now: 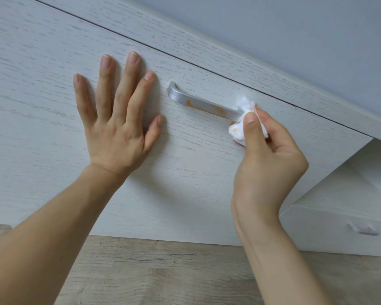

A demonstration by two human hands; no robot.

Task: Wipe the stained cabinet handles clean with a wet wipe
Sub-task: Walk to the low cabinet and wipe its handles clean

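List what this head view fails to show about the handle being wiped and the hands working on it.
- Right end of the stained handle: covered by the wet wipe and the right hand.
- Most of the wipe: hidden inside that hand's grip.
- Left hand palm: pressed flat against the cabinet front.
- Small handle: too small to check for stains.

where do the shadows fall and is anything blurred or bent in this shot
Head view: soft, even light, no glare; faint shadows sit under the left hand and right hand on the pale wood-grain cabinet door; the brushed silver bar handle with orange stains is sharp; wide-angle tilt slants the cabinet edges.
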